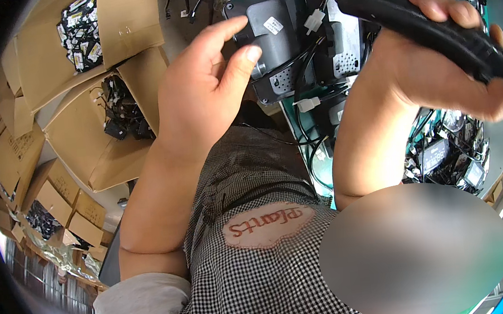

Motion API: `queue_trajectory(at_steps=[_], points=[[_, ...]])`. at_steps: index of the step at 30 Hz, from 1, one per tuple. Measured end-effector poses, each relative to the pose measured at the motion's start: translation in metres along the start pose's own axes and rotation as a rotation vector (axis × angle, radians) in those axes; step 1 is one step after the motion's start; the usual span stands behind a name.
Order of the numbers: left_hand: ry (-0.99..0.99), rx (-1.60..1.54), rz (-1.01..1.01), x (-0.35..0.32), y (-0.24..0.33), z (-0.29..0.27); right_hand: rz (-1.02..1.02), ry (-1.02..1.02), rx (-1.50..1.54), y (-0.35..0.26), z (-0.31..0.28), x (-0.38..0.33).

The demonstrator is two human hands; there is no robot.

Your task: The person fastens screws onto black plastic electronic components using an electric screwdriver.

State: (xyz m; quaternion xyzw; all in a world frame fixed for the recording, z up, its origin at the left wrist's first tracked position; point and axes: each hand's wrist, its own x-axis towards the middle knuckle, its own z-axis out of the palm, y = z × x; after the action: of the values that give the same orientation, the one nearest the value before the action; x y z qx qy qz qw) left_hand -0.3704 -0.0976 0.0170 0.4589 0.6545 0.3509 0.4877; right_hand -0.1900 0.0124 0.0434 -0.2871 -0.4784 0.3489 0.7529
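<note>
My right hand [442,60] is wrapped round a black electric screwdriver [395,10], raised over the bench. Its thin tip points left, toward the black plastic housings. My left hand [202,83] holds nothing; thumb and forefinger are spread at the left side of a black housing [277,15] with a small white label. Whether the fingertips touch it I cannot tell. A second black housing [340,42] lies just right of it, under the screwdriver. Black cables with a white connector [314,21] run between the two. Another white connector [307,104] lies nearer to me.
A teal mat [293,119] lies under the housings. On the right is a pile of wired display units [436,154]. To my left, an open cardboard box [74,138] holds black cabled parts, and a farther box [120,24] holds labelled parts. More cartons stand beyond.
</note>
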Motion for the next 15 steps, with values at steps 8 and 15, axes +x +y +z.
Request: queue_trajectory(at_steps=[8, 15], points=[[-0.015, 0.114, 0.062, -0.001, -0.013, 0.003, 0.163, 0.023, 0.131, 0.033, 0.004, -0.011], [-0.013, 0.008, 0.070, -0.002, -0.025, 0.009, 0.101, -0.061, 0.154, 0.041, 0.003, -0.008]])
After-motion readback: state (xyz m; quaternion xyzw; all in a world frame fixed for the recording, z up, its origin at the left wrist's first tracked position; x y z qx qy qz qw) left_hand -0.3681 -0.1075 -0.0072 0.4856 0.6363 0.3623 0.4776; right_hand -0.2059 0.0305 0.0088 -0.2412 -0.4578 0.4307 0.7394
